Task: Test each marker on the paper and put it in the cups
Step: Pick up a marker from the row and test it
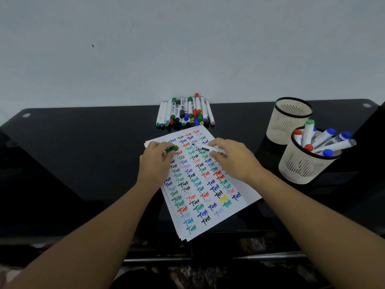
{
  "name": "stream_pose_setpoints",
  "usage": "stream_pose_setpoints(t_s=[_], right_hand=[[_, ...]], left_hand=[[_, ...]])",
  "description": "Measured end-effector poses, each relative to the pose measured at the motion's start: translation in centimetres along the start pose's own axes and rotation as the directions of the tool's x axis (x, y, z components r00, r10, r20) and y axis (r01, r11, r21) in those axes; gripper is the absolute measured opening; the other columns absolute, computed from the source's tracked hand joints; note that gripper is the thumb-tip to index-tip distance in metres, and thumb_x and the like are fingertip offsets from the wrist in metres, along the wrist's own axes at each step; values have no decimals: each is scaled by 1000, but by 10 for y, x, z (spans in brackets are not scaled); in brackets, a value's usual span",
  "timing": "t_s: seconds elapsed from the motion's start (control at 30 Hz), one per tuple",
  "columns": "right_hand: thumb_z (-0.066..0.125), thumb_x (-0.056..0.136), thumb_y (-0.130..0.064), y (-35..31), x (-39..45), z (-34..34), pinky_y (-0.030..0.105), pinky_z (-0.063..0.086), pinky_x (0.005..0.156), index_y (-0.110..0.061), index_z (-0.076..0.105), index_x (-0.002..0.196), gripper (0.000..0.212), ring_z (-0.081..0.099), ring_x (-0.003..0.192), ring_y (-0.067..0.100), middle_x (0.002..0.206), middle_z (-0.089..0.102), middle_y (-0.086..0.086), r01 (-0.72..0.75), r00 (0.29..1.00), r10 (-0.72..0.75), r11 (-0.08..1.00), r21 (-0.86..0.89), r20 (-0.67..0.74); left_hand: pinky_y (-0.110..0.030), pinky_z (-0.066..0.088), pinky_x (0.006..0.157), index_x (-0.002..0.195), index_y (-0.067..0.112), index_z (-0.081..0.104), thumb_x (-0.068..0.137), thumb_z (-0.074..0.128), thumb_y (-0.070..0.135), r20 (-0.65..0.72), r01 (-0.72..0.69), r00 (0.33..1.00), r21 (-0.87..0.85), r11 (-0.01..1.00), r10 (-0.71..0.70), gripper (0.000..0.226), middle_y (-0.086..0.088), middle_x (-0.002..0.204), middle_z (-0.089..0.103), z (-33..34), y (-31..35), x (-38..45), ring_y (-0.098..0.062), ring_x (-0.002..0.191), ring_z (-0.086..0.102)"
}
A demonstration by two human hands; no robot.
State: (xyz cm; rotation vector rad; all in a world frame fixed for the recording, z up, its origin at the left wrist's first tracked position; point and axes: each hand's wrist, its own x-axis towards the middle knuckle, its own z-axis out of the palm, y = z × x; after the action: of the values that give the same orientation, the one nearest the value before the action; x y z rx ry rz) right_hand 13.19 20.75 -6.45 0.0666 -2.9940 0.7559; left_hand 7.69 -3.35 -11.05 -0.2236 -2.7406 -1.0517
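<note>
White-barrelled marker (210, 150), uncapped: held in right hand (233, 159) over the far part of the white paper sheet (208, 184) covered in coloured "Test" words. Long axis runs left-right; dark tip points left, at or just above the paper, contact unclear. Left hand (156, 161), just left of the tip, pinches the green cap (171, 148). Recapping likely needs the cap brought rightward along that axis. Right edge of black bench (83, 153): near cream mesh cup (304, 163) holding markers, far cream mesh cup (289, 119). Far edge: row of untested markers (185, 111).
</note>
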Motion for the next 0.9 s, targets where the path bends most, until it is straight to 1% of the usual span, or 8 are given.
stream_pose_setpoints(t_s=[0.03,0.1,0.17,0.33,0.5,0.7,0.77,0.9], right_hand=[[53,107,-40,1,2,0,40,57,87,-37,56,141,34,62,101,14,119,65,-4,14,1000,-14,999,-42,1],[52,108,-40,3,7,3,40,56,85,-40,55,143,36,60,96,13,111,62,-5,31,1000,-31,995,-98,6],[53,108,-40,4,10,5,41,56,85,-40,56,143,35,60,95,14,109,61,-5,42,999,-42,994,-104,9],[53,108,-39,2,15,10,45,54,92,-42,56,143,36,60,99,15,112,61,-6,65,998,-65,995,-80,0],[54,107,-40,0,15,12,49,50,98,-43,57,141,35,55,99,12,109,55,-10,94,995,-92,992,-89,30],[55,107,-40,-11,15,14,48,42,106,-40,57,139,33,62,100,11,126,65,-10,158,987,-156,984,-88,24],[53,107,-42,-14,13,15,45,38,107,-39,51,144,37,62,92,10,116,67,-15,202,979,-200,969,-140,30],[48,109,-42,-21,10,13,40,36,106,-36,30,156,51,56,80,14,89,61,-13,284,959,-279,934,-215,56]], left_hand=[[-44,49,101,120,32,69,99,62,34,-10,-24,1000,-31,999,24,22,9,116,55,0,1,-2,-6,98,58],[-24,48,96,122,28,70,101,62,28,-24,-80,997,-59,995,79,23,7,119,56,-1,4,-6,-4,100,58],[-9,39,87,124,26,70,102,61,25,-29,-131,991,-50,990,130,24,7,121,58,-3,8,-9,-4,104,57],[-22,48,87,127,25,68,103,59,27,7,-217,976,-22,976,217,26,8,120,64,-3,11,-14,-7,101,59],[-7,39,81,127,23,68,103,59,25,-3,-287,958,-12,958,287,26,8,121,65,-3,11,-17,-4,99,59],[-31,55,88,131,22,67,102,60,23,-5,-371,928,19,928,372,29,5,122,66,-2,10,-19,-7,104,61],[-31,54,91,140,25,59,102,61,25,14,-347,938,2,938,347,38,4,124,67,-4,13,-22,-9,107,64],[-27,49,100,156,45,21,101,60,34,130,-242,960,-61,968,248,69,9,135,65,-8,23,-28,-9,117,64]])
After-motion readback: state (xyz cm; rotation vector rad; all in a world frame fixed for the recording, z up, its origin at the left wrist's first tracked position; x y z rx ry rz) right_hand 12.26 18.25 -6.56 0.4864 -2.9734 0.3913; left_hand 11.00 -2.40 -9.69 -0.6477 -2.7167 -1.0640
